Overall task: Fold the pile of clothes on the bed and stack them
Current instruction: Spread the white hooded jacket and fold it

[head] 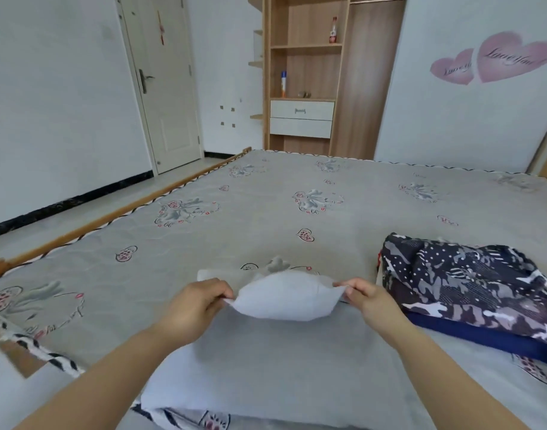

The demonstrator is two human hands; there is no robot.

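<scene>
A pale grey-white garment [284, 346] lies spread on the bed in front of me, reaching from the near edge to the middle. Its far end is lifted and curls back toward me. My left hand [197, 305] pinches the left corner of that lifted edge. My right hand [366, 301] pinches the right corner. To the right lies a pile of clothes [470, 283]: a crumpled navy, grey and white patterned piece on top of a dark blue one.
The bed's mattress [266, 206] is grey with flower and heart prints and stretches far ahead. A wooden bed rail [110, 217] runs along the left. A door, a wooden wardrobe [321, 76] with shelves and drawers, and a wall with pink hearts stand beyond.
</scene>
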